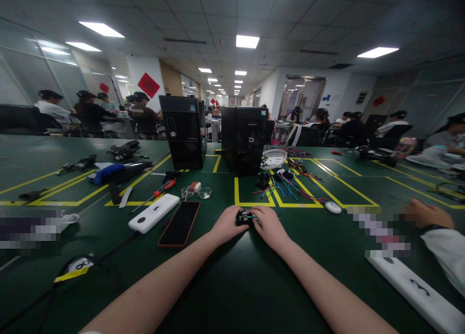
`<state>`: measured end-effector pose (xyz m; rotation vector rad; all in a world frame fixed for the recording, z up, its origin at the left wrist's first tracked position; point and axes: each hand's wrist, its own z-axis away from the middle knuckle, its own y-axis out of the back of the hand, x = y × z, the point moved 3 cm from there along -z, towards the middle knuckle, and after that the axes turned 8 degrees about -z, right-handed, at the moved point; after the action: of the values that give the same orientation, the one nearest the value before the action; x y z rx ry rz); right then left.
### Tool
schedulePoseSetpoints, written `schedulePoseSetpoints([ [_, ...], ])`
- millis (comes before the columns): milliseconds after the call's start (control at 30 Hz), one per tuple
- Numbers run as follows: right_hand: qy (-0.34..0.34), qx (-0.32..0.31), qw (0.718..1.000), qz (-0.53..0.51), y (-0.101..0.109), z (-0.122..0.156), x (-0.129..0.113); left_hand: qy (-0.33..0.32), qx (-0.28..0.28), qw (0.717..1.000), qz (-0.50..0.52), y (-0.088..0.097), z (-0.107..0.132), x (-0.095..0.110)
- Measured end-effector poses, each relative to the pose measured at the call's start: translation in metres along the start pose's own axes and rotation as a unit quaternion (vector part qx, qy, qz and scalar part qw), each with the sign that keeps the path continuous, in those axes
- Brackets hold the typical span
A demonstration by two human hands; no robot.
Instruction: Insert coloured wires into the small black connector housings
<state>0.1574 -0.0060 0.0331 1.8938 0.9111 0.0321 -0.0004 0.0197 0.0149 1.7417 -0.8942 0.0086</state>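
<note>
My left hand [228, 225] and my right hand [269, 226] meet on the green table [232, 276], both closed around a small black part [244, 218] with a thin wire sticking out to the right. The fingers of both hands curl over it, so much of the part is hidden. A black phone [179, 223] lies face up just left of my left hand, beside a white power bank [154, 213] marked 8.
Two black computer towers [184, 131] [244, 139] stand behind. Glasses [196, 192], a red-handled screwdriver [160, 191], coloured wires [286, 186], a white basket [273, 158] and a white mouse [333, 207] lie around. A co-worker's hand [426, 214] rests at right. A white block [417, 288] marked 3 lies near.
</note>
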Motion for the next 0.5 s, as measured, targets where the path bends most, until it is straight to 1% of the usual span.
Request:
schedulePoseSetpoints([
  [100, -0.011, 0.005, 1.0, 0.0, 0.0, 0.0, 0.004, -0.002, -0.006, 1.0, -0.007, 0.002, 0.0, 0.002],
  [200, -0.008, 0.0, 1.0, -0.006, -0.001, 0.0, 0.004, -0.011, -0.005, 1.0, -0.002, 0.001, 0.0, 0.003],
  [300, 0.008, 0.001, 1.0, -0.007, -0.003, 0.0, -0.002, -0.01, 0.006, 1.0, 0.002, -0.002, 0.0, -0.001],
  [400, 0.035, 0.003, 0.999, -0.006, -0.006, 0.0, -0.011, 0.015, 0.026, 1.0, 0.003, -0.005, -0.001, -0.007],
  [500, 0.047, 0.004, 0.999, 0.0, -0.009, 0.0, -0.015, 0.018, 0.033, 0.999, 0.017, -0.006, -0.002, -0.009],
])
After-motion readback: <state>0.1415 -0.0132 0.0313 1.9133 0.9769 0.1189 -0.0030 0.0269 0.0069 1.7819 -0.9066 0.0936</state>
